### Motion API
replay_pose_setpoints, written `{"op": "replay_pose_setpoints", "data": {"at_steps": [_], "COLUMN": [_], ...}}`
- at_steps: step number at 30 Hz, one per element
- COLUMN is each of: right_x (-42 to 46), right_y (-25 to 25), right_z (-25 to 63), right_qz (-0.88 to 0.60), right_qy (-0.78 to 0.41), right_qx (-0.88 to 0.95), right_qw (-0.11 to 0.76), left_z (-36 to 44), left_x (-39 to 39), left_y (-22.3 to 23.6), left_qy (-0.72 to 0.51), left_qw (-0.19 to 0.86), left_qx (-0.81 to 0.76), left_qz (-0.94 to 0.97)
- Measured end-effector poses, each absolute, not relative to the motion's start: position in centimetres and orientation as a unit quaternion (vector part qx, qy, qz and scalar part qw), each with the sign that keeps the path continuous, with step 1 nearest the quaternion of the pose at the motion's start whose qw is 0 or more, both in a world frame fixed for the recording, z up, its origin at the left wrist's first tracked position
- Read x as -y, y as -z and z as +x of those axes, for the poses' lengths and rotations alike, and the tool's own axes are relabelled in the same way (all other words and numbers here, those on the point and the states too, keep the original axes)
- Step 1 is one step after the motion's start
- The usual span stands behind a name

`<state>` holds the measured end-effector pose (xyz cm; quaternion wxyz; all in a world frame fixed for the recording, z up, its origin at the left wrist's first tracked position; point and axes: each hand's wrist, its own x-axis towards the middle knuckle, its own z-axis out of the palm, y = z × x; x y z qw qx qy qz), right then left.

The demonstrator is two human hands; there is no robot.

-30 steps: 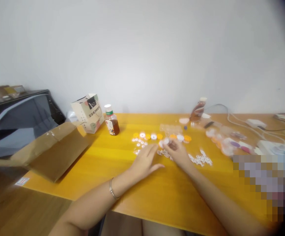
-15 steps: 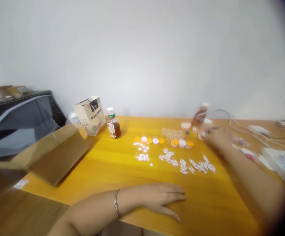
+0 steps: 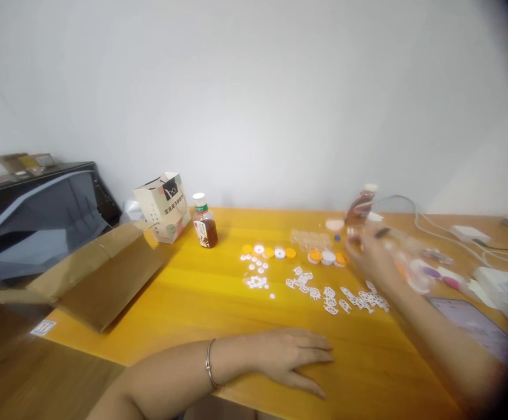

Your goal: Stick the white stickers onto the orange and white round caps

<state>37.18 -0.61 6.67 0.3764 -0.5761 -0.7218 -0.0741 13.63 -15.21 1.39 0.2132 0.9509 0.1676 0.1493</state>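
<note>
Here | left hand [image 3: 291, 354]: fingers spread, empty, near table [image 3: 184, 315] edge | right hand [image 3: 372, 256]: blur hides grip

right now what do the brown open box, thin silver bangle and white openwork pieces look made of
Brown open box: likely matt cardboard, its flaps creased. Thin silver bangle: probably polished metal, given its shine. White openwork pieces: dull, perhaps plastic or card, too small to tell.

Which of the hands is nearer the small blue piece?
Right. The right hand is just right of the small blue piece; the left hand lies farther off, toward the camera.
</note>
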Motion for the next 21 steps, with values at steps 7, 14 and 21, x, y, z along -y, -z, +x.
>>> {"op": "replay_pose_setpoints", "data": {"at_steps": [7,14,21], "right_x": [10.6,10.9,10.9], "right_y": [-1.0,-0.6,-1.1], "right_z": [29.1,28.7,28.7], "right_qz": [-0.401,-0.382,-0.383], "right_qy": [-0.078,-0.114,-0.141], "right_qx": [0.883,0.895,0.890], "right_qw": [0.230,0.200,0.201], "left_z": [12.3,8.7,4.0], "left_x": [15.6,14.1,7.7], "left_y": [-1.2,-1.8,-2.7], "left_qy": [-0.149,-0.249,-0.369], "left_qw": [0.136,0.083,0.092], "left_qx": [-0.132,-0.196,-0.516], "left_qz": [0.970,0.945,0.767]}}
